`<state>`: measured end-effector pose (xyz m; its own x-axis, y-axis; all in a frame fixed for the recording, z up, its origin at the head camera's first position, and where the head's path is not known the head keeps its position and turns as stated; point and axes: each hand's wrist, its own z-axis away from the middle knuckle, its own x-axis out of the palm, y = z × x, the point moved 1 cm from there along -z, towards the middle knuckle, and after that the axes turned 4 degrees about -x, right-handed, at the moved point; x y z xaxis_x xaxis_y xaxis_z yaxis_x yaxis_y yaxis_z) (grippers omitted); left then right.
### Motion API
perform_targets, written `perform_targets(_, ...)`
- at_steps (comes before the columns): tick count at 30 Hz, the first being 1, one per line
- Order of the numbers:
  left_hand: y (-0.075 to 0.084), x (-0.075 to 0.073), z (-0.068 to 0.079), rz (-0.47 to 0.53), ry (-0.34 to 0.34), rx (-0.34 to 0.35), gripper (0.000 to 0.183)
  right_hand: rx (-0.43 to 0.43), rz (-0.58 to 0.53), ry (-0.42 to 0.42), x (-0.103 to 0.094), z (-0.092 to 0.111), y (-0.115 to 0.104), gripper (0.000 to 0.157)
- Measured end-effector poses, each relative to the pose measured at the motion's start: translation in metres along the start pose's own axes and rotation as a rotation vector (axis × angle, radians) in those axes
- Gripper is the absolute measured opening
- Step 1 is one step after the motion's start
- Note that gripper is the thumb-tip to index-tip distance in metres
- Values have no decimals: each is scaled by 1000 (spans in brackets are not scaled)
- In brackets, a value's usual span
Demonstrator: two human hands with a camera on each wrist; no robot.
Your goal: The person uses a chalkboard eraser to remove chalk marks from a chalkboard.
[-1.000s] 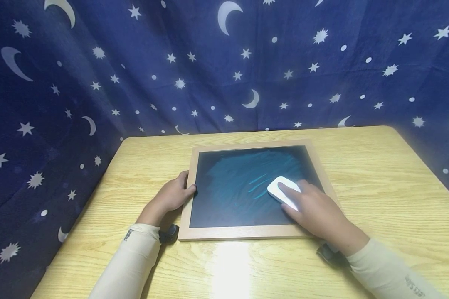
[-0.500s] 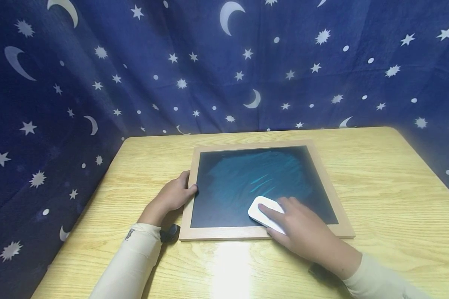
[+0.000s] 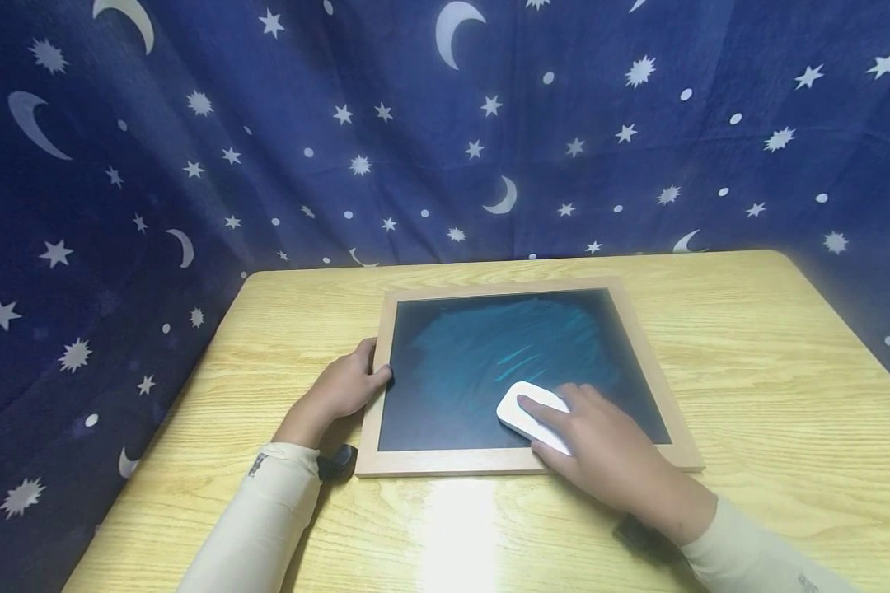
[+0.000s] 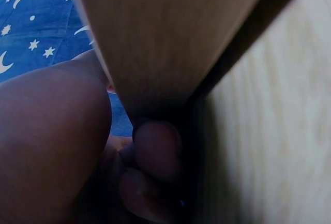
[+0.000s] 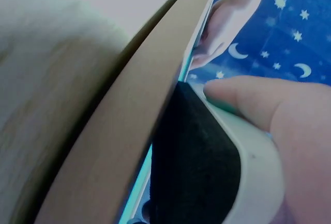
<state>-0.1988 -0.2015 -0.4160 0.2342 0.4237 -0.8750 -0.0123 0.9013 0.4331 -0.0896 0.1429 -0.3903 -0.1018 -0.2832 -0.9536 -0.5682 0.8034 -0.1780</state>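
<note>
A framed chalkboard (image 3: 423,420) lies on the table, its dark surface hazed with blue-green chalk. A few brighter chalk strokes (image 3: 515,360) show near its middle. My left hand (image 3: 339,387) grips the board's left frame, thumb over the top edge; in the left wrist view, fingertips (image 4: 158,149) are tucked against the frame's side. With my right hand (image 3: 611,453) I hold a white chalkboard eraser (image 3: 514,409) on the lower part of the board. Its black felt (image 5: 196,157) faces the board in the right wrist view. My palm hides the eraser's near end.
The wood-grain table (image 3: 771,371) extends around the board on all sides. Behind and to the left hangs a blue curtain (image 3: 415,140) with moons and stars. Dark wrist devices (image 3: 337,464) sit under both forearms.
My right hand has brought the eraser left and nearer to the board's front edge, then slightly back away from it. My left hand stays on the frame.
</note>
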Motion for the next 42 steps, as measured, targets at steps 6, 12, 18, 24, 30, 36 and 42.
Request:
perform_targets(6, 1, 0, 0, -9, 9, 14, 67, 62, 9, 7, -3, -5, 21, 55)
perform_targets(12, 1, -1, 1, -15, 13, 19, 66, 121, -8, 2, -9, -8, 45, 55)
perform_targets(18, 0, -1, 0, -3, 1, 8, 67, 194, -23, -19, -15, -8, 67, 56)
perform_targets(24, 0, -2, 0, -5, 2, 8, 67, 245, -26, -35, -20, -7, 78, 56)
perform_targets(30, 0, -2, 1, -3, 5, 5, 67, 240, -26, -27, -20, -7, 80, 56)
perform_targets(36, -1, -1, 0, -4, 2, 2, 67, 215, -31, 38, -17, -7, 81, 55)
perform_targets(42, 0, -1, 0, -1, 2, 5, 67, 230, -39, 69, -19, -8, 81, 49)
